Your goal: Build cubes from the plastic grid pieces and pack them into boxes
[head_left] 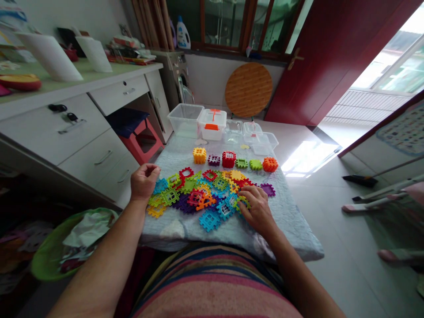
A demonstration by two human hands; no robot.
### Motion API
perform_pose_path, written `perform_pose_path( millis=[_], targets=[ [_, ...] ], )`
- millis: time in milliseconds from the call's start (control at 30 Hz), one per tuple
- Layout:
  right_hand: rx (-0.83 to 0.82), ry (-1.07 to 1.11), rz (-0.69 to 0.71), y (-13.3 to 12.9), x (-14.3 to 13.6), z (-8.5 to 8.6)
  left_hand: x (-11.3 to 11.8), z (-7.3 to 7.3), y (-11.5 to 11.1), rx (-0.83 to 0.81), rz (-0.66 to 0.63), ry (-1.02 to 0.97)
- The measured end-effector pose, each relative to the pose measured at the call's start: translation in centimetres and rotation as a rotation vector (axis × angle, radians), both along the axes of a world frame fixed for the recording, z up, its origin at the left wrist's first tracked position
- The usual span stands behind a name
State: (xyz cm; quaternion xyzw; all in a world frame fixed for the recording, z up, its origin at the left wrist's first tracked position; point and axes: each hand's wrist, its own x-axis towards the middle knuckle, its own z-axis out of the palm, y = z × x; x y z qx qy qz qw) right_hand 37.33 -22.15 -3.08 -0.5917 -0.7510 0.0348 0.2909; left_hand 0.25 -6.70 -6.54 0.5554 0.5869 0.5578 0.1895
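Observation:
A heap of colourful plastic interlocking building pieces (187, 184) lies spread over the cloth-covered table. My left hand (144, 180) is closed at the heap's left edge, beside a blue piece (160, 185); nothing shows sticking out of its fingers. On the heap's right side, my right hand (257, 206) has its thumb and fingers curled around a lime-green building piece (243, 202). Just left of that hand are a blue piece with a white grid (227, 207) and a flat blue piece (209, 220). A purple piece (268, 190) lies beyond its knuckles.
Behind the heap stands a row including a yellow cube (199, 155), a red cube (229, 159) and an orange block (270, 164). Clear plastic bins (185, 119) and a lidded box with orange clips (212, 126) line the far edge. A green basket (49, 260) sits at lower left.

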Motion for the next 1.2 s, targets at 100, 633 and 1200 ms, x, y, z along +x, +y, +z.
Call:
perform_pose_path(
  millis=[100,633,1200],
  targets=[
    [-0.098,-0.086,0.088,-0.5,-1.1,0.6,0.0,0.1,0.0,0.028,0.037,0.034],
    [-0.144,-0.057,0.157,2.3,-2.9,1.1,1.4,3.4,-1.6,0.181,0.117,0.315],
    [-0.203,0.577,0.092,9.3,-0.8,1.2,10.5,6.2,-11.3,0.042,-0.973,0.808]
  ],
)
